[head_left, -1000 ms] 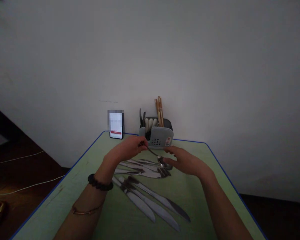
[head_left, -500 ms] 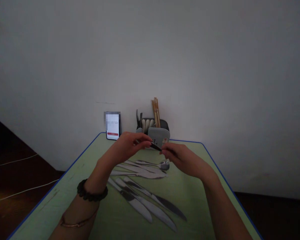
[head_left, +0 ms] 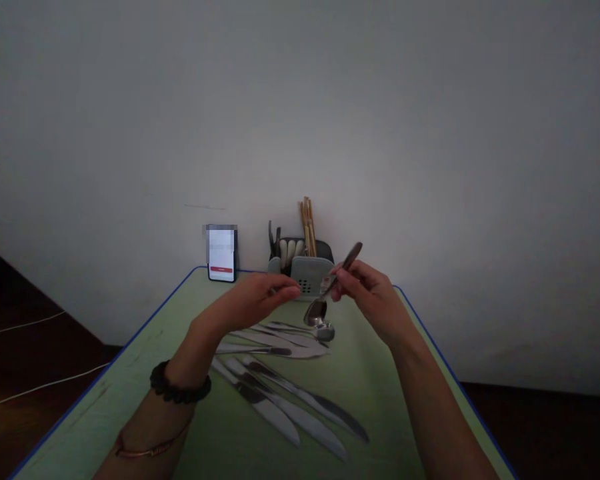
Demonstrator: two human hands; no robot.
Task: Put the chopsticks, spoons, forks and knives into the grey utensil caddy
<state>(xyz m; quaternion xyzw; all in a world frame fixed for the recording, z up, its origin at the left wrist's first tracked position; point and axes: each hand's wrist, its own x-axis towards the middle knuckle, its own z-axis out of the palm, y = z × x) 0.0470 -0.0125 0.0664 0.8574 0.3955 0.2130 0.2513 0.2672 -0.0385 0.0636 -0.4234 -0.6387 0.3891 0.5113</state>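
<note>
Along the far edge of a green, blue-rimmed surface [head_left: 385,413], a lit phone [head_left: 221,253] stands upright at left, near the wall. The person's left hand [head_left: 257,297] hovers next, fingers loosely curled and thumb a little apart, nothing visible in its grip. Below it, three table knives [head_left: 307,423] lie slanted side by side; beyond them rests a looser row of flatware [head_left: 305,351], ending at right in a second spoon [head_left: 326,332]. Behind, a grey utensil holder [head_left: 313,268] carries white-handled pieces [head_left: 291,251] and wooden chopsticks [head_left: 307,228]. At right, a metal spoon [head_left: 316,312] tilts in the air, bowl down, its handle pinched between thumb and fingers of the right hand [head_left: 363,283]. That slim hold looks like the weak point: a loosened pinch could let the spoon swivel or drop onto the flatware. Dipped too low, its bowl might knock the second spoon; whether the two touch, I cannot tell.
</note>
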